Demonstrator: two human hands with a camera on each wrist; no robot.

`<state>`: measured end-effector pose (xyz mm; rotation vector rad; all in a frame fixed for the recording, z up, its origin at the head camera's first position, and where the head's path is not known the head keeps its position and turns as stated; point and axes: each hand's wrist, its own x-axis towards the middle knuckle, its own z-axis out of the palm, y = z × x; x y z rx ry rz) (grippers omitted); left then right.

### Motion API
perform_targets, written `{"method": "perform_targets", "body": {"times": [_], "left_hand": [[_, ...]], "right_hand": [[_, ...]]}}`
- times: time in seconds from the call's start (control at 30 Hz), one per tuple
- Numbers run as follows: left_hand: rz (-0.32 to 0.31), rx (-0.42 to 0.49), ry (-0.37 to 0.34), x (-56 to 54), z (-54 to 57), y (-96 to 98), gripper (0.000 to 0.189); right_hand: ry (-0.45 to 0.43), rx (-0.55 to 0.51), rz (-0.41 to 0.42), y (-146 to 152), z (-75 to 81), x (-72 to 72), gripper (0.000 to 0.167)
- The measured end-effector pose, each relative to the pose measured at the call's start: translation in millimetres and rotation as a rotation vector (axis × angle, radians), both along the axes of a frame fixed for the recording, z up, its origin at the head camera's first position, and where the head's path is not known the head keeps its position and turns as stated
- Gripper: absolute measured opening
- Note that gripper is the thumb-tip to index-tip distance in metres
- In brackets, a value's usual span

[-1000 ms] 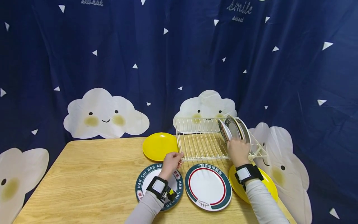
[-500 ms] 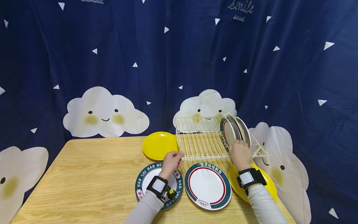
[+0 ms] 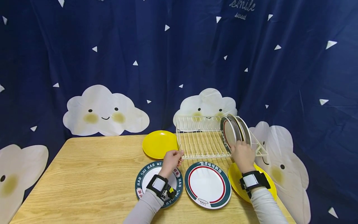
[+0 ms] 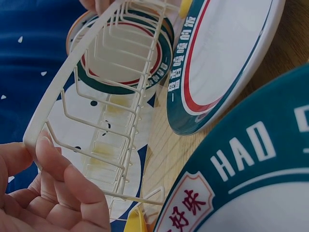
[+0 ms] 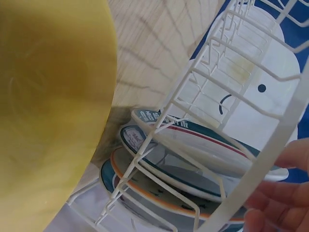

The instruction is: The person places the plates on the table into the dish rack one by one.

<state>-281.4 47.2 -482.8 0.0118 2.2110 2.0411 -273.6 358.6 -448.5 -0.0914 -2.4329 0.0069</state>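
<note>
Dish rack: cream wire rack at the desk's far edge, toward the far right corner; its slots run in a row from left end to right end.
Left hand: the left hand pinches the rack's near left corner between thumb and finger, in the same place as one second ago.
Right hand: the right hand is at the front of the racked plates, fingers bent beside the rims and the front rail; whether it grasps either cannot be told. It has shifted slightly rightward since half a second ago.
Racked plates: several stand on edge at the rack's right end. The leftmost racked plate, green-rimmed with a red ring, was turned nearly edge-on one second ago; it now shows more of its face, beside the others.
Plates on the desk: a yellow plate by the far edge, just left of the rack; a lettered green-rimmed plate below the left wrist; a red-ringed plate in front of the rack; a second yellow plate near the right edge, partly hidden by the right arm. All four keep their places.
Support: wooden desk.
Backdrop: navy curtain with clouds.
</note>
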Motion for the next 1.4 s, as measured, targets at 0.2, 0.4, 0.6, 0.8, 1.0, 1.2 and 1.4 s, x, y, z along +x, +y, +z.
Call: {"method": "perform_targets", "body": {"times": [0.2,0.4,0.6,0.8,1.0,1.2,1.4], "left_hand": [[0.002,-0.007,-0.012,-0.5,-0.9,-0.1,0.034],[0.008,-0.006,-0.008,-1.1,-1.3,0.3,0.03],[0.005,-0.005,-0.007,-1.5,-0.8,0.1,0.033],[0.005,0.007,0.01,1.0,0.9,-0.1,0.032],[0.011,-0.017,0.004,1.3,0.7,0.3,0.036],[0.007,-0.035,0.015,1.9,0.4,-1.8,0.037],[-0.03,-0.048,0.026,5.2,3.8,-7.8,0.04]], "right_hand": [[0.278,-0.023,0.141,12.1,1.1,3.0,0.022],[0.365,-0.322,0.044,30.9,-1.0,12.2,0.025],[0.266,-0.626,-0.126,53.6,-14.3,17.5,0.042],[0.08,-0.849,-0.242,64.6,-28.1,23.5,0.058],[-0.019,-1.157,-0.185,69.3,-33.5,23.6,0.051],[-0.049,-1.376,-0.114,71.3,-34.5,22.8,0.044],[-0.055,-1.412,-0.112,71.4,-34.1,24.6,0.045]]}}
